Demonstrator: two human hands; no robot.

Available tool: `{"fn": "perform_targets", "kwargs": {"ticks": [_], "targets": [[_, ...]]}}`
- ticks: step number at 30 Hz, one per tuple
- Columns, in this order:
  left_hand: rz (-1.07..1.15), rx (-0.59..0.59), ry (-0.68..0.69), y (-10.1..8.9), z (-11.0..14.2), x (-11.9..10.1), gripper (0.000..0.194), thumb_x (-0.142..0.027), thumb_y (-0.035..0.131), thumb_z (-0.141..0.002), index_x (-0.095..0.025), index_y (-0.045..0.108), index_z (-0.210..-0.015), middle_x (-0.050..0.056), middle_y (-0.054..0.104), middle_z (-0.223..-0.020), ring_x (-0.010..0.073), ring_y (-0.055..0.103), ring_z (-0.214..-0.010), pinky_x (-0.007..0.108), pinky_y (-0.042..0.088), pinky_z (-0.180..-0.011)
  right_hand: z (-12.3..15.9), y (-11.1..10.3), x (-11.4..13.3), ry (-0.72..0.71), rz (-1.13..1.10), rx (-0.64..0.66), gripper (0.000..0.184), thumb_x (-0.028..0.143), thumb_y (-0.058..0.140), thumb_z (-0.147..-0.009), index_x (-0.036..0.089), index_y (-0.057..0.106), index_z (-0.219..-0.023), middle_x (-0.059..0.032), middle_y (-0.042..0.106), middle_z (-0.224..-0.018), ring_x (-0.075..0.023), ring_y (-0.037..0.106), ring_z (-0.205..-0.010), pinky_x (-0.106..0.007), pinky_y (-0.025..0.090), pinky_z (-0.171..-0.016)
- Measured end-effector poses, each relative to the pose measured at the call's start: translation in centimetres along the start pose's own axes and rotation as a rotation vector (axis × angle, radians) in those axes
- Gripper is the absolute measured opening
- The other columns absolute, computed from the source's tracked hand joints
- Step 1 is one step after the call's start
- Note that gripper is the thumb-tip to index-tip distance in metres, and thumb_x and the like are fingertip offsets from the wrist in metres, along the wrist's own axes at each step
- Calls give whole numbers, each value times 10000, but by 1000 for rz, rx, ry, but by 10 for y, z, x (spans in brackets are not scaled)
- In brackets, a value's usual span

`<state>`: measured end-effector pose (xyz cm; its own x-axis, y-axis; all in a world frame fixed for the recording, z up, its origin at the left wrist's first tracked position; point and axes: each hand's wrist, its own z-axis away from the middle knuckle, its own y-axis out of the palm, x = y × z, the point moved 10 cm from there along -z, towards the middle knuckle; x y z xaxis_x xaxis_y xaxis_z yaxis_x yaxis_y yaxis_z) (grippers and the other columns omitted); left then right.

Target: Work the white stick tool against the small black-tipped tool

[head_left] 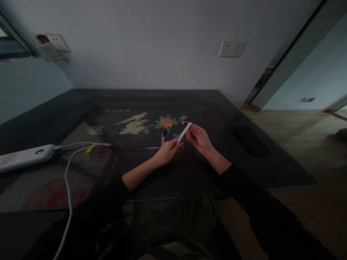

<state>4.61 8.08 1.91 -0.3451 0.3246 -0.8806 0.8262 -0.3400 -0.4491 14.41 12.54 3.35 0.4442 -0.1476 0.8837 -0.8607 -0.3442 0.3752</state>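
Observation:
Both my hands meet over a dark glass-topped table [244, 169]. Between them is a slim white pen-like stick [184, 132], tilted up to the right. My left hand [167, 151] pinches its lower end with closed fingers. My right hand [198, 138] grips its upper end, where a small dark tip shows. Just behind the left hand a small dark object with a white part [163, 137] lies on the table; I cannot make out what it is.
A white power strip [25, 157] lies at the table's left edge, with white cables [67, 173] running toward me. A flower-and-bird inlay [135, 124] decorates the tabletop. A dark flat object [251, 139] rests at the right. Wall sockets [231, 48] are behind. Wooden floor lies right.

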Motion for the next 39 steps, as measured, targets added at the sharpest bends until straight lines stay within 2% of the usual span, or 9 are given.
{"fn": "perform_targets", "kwargs": {"ticks": [9, 17, 39], "targets": [[-21, -91, -40, -14, -6, 13, 228, -355, 408, -910, -179, 496, -794, -55, 389, -575, 115, 380, -536, 232, 300, -530, -1, -2, -1, -20, 3, 18, 349, 480, 751, -735, 197, 676, -926, 80, 506, -496, -69, 380, -447, -241, 277, -455], [-47, -131, -55, -18, -5, 13, 210, -327, 415, -911, -177, 496, -789, -53, 401, -581, 114, 387, -546, 233, 303, -537, -1, -1, -2, -17, 19, 16, 347, 478, 728, -760, 190, 682, -947, 73, 508, -505, -71, 370, -449, -249, 262, -456], [22, 37, 11, 5, 3, -6, 237, -378, 405, -915, -182, 504, -826, -56, 405, -579, 114, 399, -549, 235, 329, -548, 0, 1, -1, 7, 21, 12, 428, 498, 728, -754, 186, 701, -1045, 78, 484, -503, -69, 381, -456, -239, 295, -455]]}}
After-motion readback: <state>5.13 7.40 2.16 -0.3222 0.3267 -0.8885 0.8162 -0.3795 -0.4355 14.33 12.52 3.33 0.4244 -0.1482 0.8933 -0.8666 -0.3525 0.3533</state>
